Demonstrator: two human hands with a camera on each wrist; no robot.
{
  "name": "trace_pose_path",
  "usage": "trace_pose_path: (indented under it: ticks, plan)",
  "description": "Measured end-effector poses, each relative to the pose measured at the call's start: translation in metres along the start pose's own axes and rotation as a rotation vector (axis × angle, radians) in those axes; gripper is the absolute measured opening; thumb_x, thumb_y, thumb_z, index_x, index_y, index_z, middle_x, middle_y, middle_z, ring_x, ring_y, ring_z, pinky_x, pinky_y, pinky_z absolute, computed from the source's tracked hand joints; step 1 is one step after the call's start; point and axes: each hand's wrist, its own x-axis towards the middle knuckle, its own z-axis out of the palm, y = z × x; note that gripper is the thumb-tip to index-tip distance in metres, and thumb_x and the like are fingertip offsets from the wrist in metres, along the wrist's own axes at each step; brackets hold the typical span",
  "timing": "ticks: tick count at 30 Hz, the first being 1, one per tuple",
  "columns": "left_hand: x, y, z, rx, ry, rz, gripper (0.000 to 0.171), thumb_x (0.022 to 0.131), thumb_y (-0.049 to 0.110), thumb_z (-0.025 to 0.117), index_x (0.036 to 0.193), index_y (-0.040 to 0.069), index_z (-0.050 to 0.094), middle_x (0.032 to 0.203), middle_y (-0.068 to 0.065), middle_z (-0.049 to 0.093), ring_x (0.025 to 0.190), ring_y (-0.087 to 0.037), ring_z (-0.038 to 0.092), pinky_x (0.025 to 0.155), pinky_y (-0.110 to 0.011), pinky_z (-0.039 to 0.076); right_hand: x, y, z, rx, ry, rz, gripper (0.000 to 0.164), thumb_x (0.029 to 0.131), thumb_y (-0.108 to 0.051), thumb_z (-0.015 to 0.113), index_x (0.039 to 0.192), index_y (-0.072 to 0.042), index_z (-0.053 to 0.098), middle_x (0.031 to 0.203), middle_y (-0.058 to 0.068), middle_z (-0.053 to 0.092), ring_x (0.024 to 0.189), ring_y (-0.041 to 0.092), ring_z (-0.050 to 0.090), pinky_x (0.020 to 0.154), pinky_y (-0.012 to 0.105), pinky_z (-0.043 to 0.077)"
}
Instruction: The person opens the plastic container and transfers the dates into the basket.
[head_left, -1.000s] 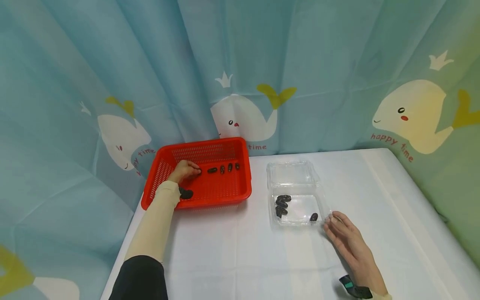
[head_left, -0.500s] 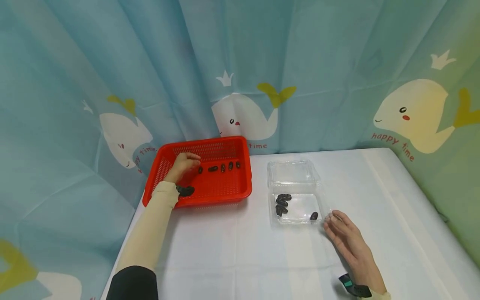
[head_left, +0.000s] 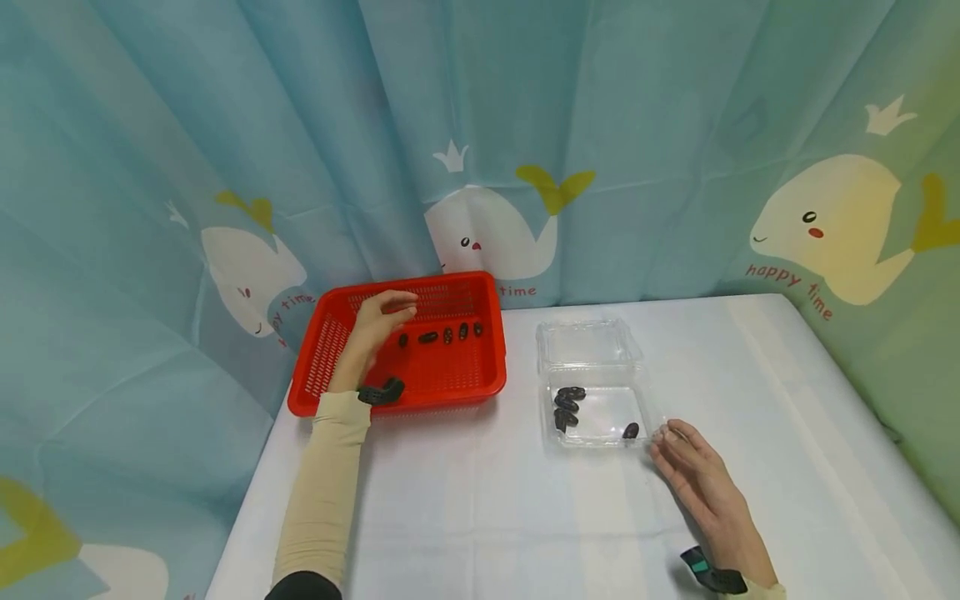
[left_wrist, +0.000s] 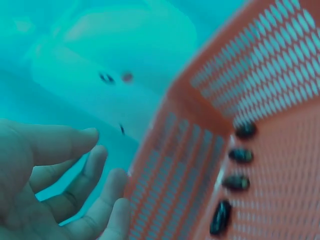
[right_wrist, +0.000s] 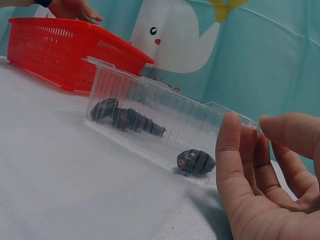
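In the head view my left hand [head_left: 380, 323] hovers over the left part of a red plastic basket [head_left: 491, 383]. Its fingers are loosely bent with nothing between them, as the left wrist view also shows. Several dark, oval, date-like pieces [head_left: 428, 337] lie in a row across the basket floor. My right hand [head_left: 708, 483] pinches the near right corner of a clear plastic clamshell box [head_left: 592, 443] between thumb and fingers. The box lies with its lid folded back. Inside it, several date-like pieces [head_left: 566, 407] cluster at the left, and a single date-like piece [right_wrist: 195, 162] sits near my right fingers.
A white cloth covers the table [head_left: 495, 508]. Behind it hangs a blue curtain [head_left: 637, 125] with printed whales, close to the basket's back rim. The basket walls [left_wrist: 170, 175] rise around the pieces. A gap of white cloth separates basket and box.
My left hand has lifted off the leftmost piece in the basket's row, moving up and slightly right with its fingers spreading. That piece stays on the basket floor. My right hand keeps its place.
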Motion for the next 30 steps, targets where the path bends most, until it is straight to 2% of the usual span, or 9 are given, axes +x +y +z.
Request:
trace_pose_path:
  ticks: [8, 12, 18, 23, 30]
  plan:
    - [-0.026, 0.013, 0.029, -0.021, 0.068, 0.098, 0.034, 0.103, 0.015, 0.066, 0.136, 0.006, 0.064, 0.139, -0.015, 0.062, 0.122, -0.03, 0.061, 0.109, -0.047, 0.048, 0.001, 0.0, 0.0, 0.014, 0.01, 0.008, 0.022, 0.109, -0.01, 0.052, 0.127, -0.021, 0.06, 0.113, -0.007, 0.065, 0.107, 0.005, 0.068, 0.101, 0.02, 0.056]
    - [-0.04, 0.015, 0.045, -0.027, 0.085, 0.156, 0.032, 0.102, 0.014, 0.068, 0.133, 0.006, 0.067, 0.135, -0.013, 0.065, 0.114, -0.026, 0.061, 0.1, -0.038, 0.051, 0.0, 0.0, 0.0, 0.026, -0.001, 0.003, 0.022, 0.109, -0.009, 0.051, 0.125, -0.021, 0.061, 0.111, -0.007, 0.067, 0.106, 0.006, 0.068, 0.099, 0.02, 0.056]
    - [-0.06, 0.015, 0.063, -0.051, 0.084, 0.248, 0.029, 0.1, 0.011, 0.069, 0.129, 0.008, 0.068, 0.132, -0.013, 0.068, 0.115, -0.026, 0.062, 0.094, -0.021, 0.052, -0.001, -0.001, 0.0, 0.026, -0.01, -0.002, 0.022, 0.109, -0.009, 0.051, 0.127, -0.02, 0.059, 0.112, -0.006, 0.066, 0.106, 0.005, 0.068, 0.099, 0.02, 0.056]
    - [-0.074, 0.012, 0.074, -0.048, 0.083, 0.298, 0.029, 0.1, 0.012, 0.07, 0.128, 0.009, 0.069, 0.128, -0.009, 0.07, 0.116, -0.024, 0.064, 0.095, -0.021, 0.053, -0.001, -0.001, -0.001, 0.041, -0.001, 0.007, 0.023, 0.109, -0.008, 0.051, 0.125, -0.021, 0.061, 0.111, -0.007, 0.066, 0.106, 0.006, 0.069, 0.1, 0.02, 0.056]
    - [-0.093, 0.003, 0.092, -0.038, 0.04, 0.365, 0.028, 0.098, 0.008, 0.071, 0.126, 0.009, 0.07, 0.127, -0.012, 0.071, 0.117, -0.026, 0.066, 0.095, -0.023, 0.055, 0.0, -0.001, 0.001, 0.028, 0.0, 0.001, 0.022, 0.109, -0.009, 0.051, 0.123, -0.022, 0.062, 0.11, -0.007, 0.066, 0.106, 0.005, 0.068, 0.1, 0.019, 0.056]
